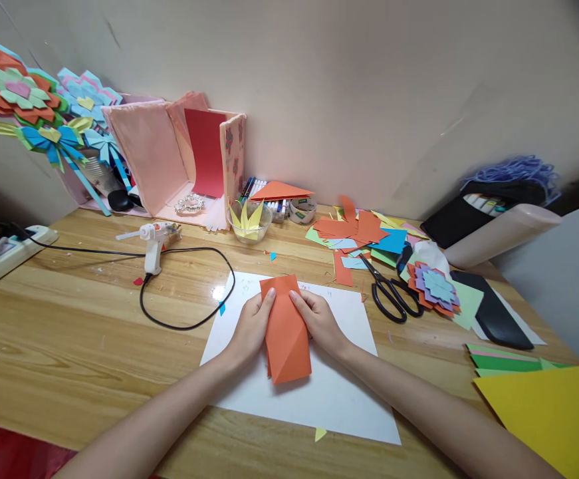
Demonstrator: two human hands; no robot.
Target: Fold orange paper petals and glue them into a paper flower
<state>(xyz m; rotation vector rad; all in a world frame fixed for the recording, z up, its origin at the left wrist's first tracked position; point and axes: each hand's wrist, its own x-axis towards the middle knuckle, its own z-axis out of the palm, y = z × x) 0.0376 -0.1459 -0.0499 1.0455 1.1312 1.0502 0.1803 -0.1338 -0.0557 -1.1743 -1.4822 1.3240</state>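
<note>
Orange paper [289,332], folded and creased, is held between the left hand [250,326] and the right hand [323,324]; both are partly closed, each thumb laid on its front face, the other fingers mostly hidden. Beneath the hands a white sheet [353,399] is spread on the wooden table [70,346]. To their right, black-handled scissors [379,275] are laid near a layered paper flower [436,286]. To their left, a white glue gun [153,246] is set with its black cable [184,328] looped toward the hands. Beyond the hands, coloured paper scraps [356,231] are heaped, a yellow paper shape [248,219] is held in a clear bowl [264,229], and, farther off, a pink box [144,153] is placed before the wall [344,100].
</note>
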